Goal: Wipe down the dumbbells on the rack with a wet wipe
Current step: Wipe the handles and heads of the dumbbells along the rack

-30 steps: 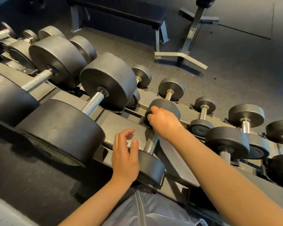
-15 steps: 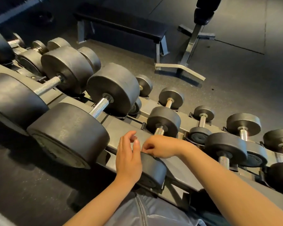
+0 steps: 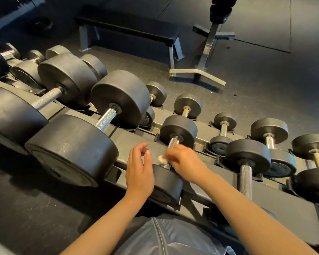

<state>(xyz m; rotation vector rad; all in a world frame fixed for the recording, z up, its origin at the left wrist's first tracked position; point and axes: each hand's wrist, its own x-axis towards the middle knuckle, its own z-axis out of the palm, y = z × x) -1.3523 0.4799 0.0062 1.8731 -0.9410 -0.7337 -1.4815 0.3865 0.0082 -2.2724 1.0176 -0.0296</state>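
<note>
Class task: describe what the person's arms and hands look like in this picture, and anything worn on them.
Both forearms are bare: no sleeves, gloves, watch or rings show on the left hand or the right hand. Grey shiny clothing shows between the arms.

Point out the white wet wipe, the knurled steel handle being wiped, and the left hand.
white wet wipe (image 3: 161, 159), head view, on the bunched wad by the right fingertips.
knurled steel handle (image 3: 173, 142), head view, on its bare upper stretch.
left hand (image 3: 139, 172), head view, on its back.
</note>
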